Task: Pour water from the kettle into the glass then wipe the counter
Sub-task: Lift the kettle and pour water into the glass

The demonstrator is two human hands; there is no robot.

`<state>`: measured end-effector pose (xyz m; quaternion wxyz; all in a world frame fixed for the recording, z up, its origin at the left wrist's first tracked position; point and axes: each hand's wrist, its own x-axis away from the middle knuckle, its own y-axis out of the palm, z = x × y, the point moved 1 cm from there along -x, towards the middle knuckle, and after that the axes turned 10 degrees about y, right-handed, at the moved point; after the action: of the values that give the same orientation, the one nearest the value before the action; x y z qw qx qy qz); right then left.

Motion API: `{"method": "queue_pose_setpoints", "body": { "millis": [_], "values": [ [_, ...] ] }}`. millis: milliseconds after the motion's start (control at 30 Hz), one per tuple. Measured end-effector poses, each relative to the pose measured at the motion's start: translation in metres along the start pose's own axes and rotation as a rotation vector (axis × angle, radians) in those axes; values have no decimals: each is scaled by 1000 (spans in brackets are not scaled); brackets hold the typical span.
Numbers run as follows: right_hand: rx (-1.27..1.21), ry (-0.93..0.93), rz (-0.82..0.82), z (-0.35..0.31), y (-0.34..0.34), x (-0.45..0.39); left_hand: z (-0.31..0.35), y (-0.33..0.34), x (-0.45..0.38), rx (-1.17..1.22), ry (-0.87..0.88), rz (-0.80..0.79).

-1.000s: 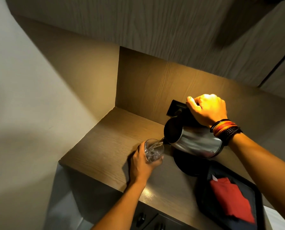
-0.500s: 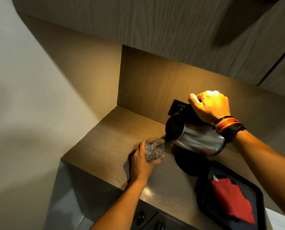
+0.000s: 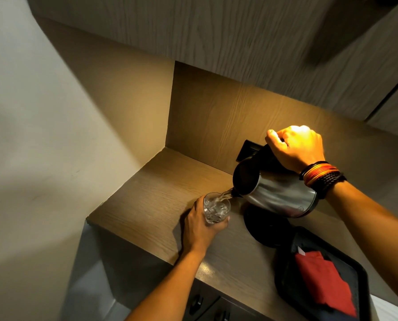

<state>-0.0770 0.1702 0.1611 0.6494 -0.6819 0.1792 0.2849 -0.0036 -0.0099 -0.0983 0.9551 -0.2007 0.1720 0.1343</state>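
A steel kettle [image 3: 279,195] with a black lid is tipped to the left above the wooden counter [image 3: 151,195]. My right hand [image 3: 296,147] grips its black handle from above. Water runs from the spout into a clear glass [image 3: 216,208] that stands on the counter. My left hand [image 3: 201,224] is wrapped around the glass from the near side. The glass holds water. A folded red cloth [image 3: 324,282] lies in a black tray [image 3: 286,283] at the right.
The kettle's black round base [image 3: 266,228] sits on the counter under the tilted kettle. A dark socket plate [image 3: 248,149] is on the back wall. Wooden cabinets hang overhead. A wall closes the counter's left side; drawer fronts [image 3: 207,306] lie below the front edge.
The kettle keeps pouring and the water level in the glass has risen a little. Both hands hold about the same places.
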Motion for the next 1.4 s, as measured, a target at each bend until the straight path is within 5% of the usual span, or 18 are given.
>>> {"method": "queue_pose_setpoints", "body": {
  "millis": [333,700,933,1133,1400],
  "values": [
    [-36,63,-9,7,2,7,1,-1,0,-29,-22,8],
    [-462,719,-112,68,25,41,2,1,2,-108,-2,58],
    [-972,1213,82,114,41,78,2,1,2,-122,1,61],
    [-1230,1339,188,140,60,104,7,-1,1,-123,-10,51],
    [-1240,1404,290,133,76,117,7,-1,2,-113,-18,45]
  ]
}}
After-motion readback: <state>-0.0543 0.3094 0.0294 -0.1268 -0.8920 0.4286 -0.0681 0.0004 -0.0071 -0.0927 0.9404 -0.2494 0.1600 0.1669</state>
